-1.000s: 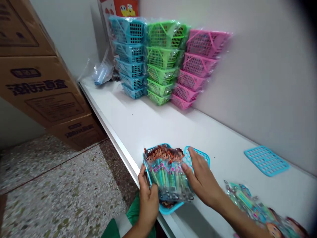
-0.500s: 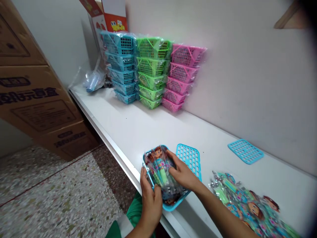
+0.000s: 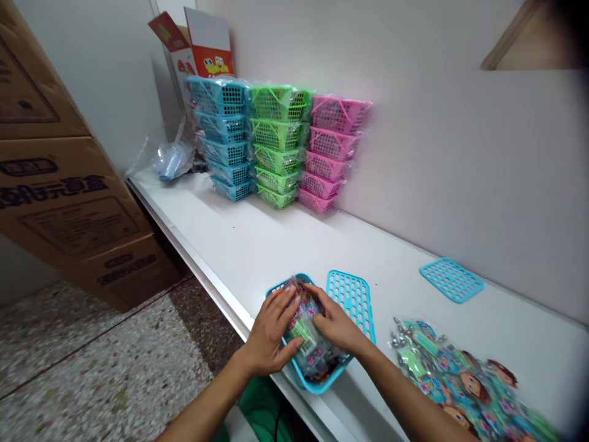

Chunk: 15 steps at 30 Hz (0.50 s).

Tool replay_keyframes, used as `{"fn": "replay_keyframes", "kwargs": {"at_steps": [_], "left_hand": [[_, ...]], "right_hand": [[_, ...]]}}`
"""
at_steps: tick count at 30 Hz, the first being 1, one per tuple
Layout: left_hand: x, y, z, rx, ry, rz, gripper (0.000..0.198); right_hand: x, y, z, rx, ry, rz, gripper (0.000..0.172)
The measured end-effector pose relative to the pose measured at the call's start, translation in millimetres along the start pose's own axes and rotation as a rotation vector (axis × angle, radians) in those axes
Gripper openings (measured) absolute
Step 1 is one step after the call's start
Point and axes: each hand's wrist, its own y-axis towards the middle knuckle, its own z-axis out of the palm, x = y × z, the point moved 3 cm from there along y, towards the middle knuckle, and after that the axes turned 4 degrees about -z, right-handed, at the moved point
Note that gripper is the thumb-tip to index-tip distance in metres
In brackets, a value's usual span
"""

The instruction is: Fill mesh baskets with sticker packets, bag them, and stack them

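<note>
A light blue plastic basket (image 3: 317, 388) stands at the table's front edge, filled with clear bags of small cartoon-boy items (image 3: 307, 334) that have green parts. My left hand (image 3: 271, 334) lies across the left side of the bagged items, its fingers stretched out and thumb apart. On the opposite side, my right hand (image 3: 339, 325) reaches into the basket with its fingers curled around the bagged items and its thumb on top. Behind the right hand a blue perforated plastic panel (image 3: 352, 299) lies flat on the table.
More bagged cartoon items (image 3: 464, 383) lie in a pile at the right, with another blue panel (image 3: 451, 279) behind them. Wrapped blue (image 3: 230, 152), green (image 3: 278, 132) and pink baskets (image 3: 334, 144) are stacked along the wall. Cardboard boxes (image 3: 78, 202) stand left of the table.
My left hand has moved from the basket's outer left side up onto the bagged items. My right hand stays at the right side. The camera view has tilted slightly.
</note>
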Motion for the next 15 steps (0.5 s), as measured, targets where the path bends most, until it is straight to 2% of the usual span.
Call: {"fn": "replay_keyframes", "kwargs": {"at_steps": [4, 6, 9, 11, 13, 15], "left_hand": [[7, 13, -12.9, 0.084, -0.001, 0.023, 0.084], [14, 22, -19.9, 0.135, 0.026, 0.036, 0.093], [23, 35, -23.9, 0.254, 0.015, 0.033, 0.098], [20, 37, -21.1, 0.292, -0.005, -0.012, 0.097], [8, 33, -15.3, 0.261, 0.003, -0.095, 0.097], [-7, 25, -8.2, 0.205, 0.015, -0.181, 0.099]], "right_hand": [[4, -1, -1, 0.097, -0.257, -0.087, 0.070], [8, -1, -3, 0.095, -0.343, -0.098, 0.074], [10, -2, -8, -0.008, -0.345, -0.073, 0.078], [10, -7, -15, -0.095, -0.355, -0.050, 0.069], [13, -17, -21, -0.165, -0.404, -0.022, 0.052], [19, -33, -24, -0.212, -0.467, 0.021, 0.044]]}}
